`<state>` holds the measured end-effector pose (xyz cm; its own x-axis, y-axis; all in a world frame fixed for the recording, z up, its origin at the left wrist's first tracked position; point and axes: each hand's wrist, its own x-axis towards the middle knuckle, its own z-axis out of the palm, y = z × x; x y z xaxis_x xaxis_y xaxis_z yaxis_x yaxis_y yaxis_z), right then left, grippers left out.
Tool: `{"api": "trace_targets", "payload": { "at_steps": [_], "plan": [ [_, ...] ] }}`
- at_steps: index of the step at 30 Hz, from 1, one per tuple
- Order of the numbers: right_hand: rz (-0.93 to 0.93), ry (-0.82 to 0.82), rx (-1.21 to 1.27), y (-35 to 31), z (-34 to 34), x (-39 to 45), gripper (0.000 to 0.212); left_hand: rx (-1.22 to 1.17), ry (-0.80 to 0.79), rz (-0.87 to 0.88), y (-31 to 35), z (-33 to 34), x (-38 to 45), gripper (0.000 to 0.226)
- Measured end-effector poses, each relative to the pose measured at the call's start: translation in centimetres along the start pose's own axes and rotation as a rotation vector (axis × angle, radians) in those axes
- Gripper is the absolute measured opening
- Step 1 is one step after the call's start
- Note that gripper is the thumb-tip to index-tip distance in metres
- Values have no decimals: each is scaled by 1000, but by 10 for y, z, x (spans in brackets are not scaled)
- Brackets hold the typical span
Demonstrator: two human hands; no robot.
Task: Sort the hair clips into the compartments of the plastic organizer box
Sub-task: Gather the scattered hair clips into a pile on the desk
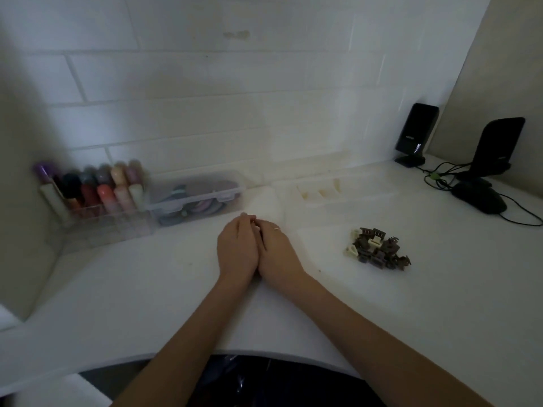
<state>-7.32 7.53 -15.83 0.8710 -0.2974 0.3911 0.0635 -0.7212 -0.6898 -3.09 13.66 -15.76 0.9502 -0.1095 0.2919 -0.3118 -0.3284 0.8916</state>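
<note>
A pile of small brown and cream hair clips (377, 248) lies on the white counter, to the right of my hands. Behind it, near the wall, stands a clear plastic organizer box (346, 198) with compartments, hard to make out in the dim light. My left hand (236, 251) and my right hand (276, 251) rest side by side on the counter in the middle, palms down, fingers straight and touching each other. Neither hand holds anything. A ring sits on a finger of my right hand.
At the back left a clear rack holds several coloured bottles (97, 189). Beside it lies a lidded clear box (197, 196) of round pads. Two black speakers (415, 133), a black mouse (479, 198) and cables occupy the back right. The tiled wall closes the back.
</note>
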Motion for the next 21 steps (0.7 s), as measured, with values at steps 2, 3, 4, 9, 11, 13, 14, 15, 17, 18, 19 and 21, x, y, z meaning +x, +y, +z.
{"api": "trace_targets", "payload": {
  "at_steps": [2,3,4,9,11,13,14,15,17,18,19,21],
  "plan": [
    [66,39,46,1,-10,-9,28,-53,-1,-30,9,5,-13,35],
    [71,50,49,2,-17,-15,28,-72,-8,-24,14,9,-19,35],
    [48,61,30,4,-24,-20,29,-83,-19,-24,16,13,-25,35],
    [-56,279,-208,30,-91,-43,40,-102,-119,-5,36,40,-49,33],
    [36,413,-220,49,-131,-50,33,-118,-143,-63,46,54,-55,44],
    [218,478,-164,71,-162,-54,28,-195,-146,-128,57,68,-64,52],
    [321,468,-117,83,-172,-54,29,-273,-144,-155,64,74,-71,51],
    [420,426,-73,92,-179,-54,32,-382,-84,-146,70,81,-78,47],
    [522,283,-41,106,-182,-53,42,-515,-237,-93,70,105,-81,41],
    [506,210,-60,110,-180,-53,45,-400,-234,6,64,118,-85,40],
    [469,148,-82,112,-177,-51,47,-372,-241,23,67,126,-87,41],
    [390,74,-82,111,-171,-49,43,-471,-337,-134,86,127,-87,42]
  ]
}}
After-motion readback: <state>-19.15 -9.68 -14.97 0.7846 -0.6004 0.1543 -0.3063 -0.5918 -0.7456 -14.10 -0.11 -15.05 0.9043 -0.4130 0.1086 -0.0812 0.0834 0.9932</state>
